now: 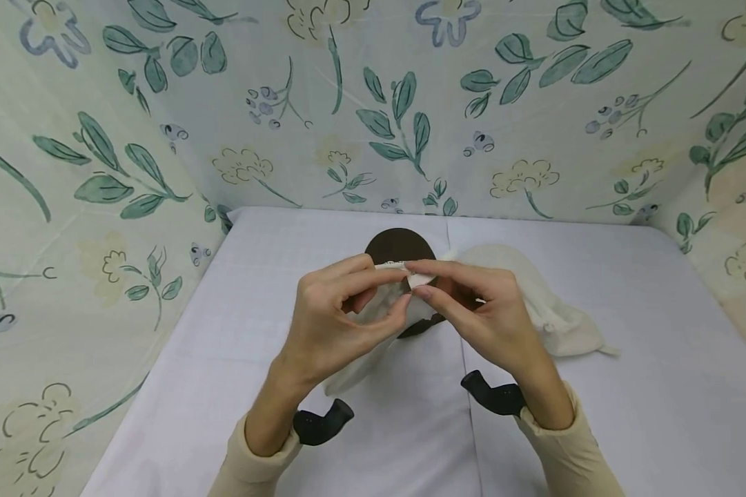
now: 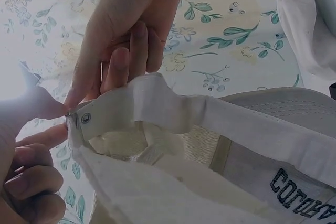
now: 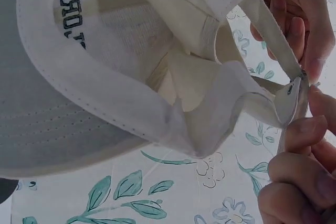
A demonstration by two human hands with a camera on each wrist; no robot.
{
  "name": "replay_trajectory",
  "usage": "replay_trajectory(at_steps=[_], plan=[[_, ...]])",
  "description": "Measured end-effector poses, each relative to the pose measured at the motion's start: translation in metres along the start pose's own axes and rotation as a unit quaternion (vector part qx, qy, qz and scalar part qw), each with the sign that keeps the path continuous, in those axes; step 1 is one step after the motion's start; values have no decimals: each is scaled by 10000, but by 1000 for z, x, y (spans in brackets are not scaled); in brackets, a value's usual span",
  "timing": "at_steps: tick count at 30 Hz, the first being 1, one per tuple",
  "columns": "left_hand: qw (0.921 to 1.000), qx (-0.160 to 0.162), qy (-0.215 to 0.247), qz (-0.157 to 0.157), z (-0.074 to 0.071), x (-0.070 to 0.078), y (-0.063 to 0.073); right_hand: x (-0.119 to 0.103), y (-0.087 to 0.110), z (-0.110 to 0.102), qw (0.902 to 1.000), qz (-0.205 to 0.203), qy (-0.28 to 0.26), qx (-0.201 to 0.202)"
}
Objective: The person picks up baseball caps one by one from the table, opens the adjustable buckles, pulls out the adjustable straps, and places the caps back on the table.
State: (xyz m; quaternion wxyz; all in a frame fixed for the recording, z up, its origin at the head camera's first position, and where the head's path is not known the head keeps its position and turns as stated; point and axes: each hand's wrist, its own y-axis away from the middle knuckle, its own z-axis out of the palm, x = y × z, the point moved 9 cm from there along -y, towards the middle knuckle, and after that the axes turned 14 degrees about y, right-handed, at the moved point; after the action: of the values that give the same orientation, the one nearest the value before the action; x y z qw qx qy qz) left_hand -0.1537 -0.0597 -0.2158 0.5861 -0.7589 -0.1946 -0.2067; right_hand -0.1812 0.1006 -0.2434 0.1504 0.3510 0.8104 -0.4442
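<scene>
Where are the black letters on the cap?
In the left wrist view, the black letters are at the lower right, inside the cap, just below the white band beside its brim.

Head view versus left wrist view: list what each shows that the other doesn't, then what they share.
Only the head view: the cream sleeves and the black device on the left wrist.
Only the left wrist view: dark lettering inside the cap, and the brim's stitch rows.
Both: left hand and right hand pinching the white baseball cap, plus floral fabric.
</scene>
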Motion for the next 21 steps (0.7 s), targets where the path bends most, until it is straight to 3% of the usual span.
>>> replay_trajectory(at_steps=[8, 14, 21], plan=[[9999, -70, 18, -91, 1, -3, 1, -1, 1, -1, 9997, 29, -146, 168], [9998, 2, -64, -204, 1, -4, 2, -7, 3, -10, 9958, -157, -73, 904], [9987, 141, -482, -112, 2, -4, 5, -9, 7, -19, 9866, -41, -168, 1620]])
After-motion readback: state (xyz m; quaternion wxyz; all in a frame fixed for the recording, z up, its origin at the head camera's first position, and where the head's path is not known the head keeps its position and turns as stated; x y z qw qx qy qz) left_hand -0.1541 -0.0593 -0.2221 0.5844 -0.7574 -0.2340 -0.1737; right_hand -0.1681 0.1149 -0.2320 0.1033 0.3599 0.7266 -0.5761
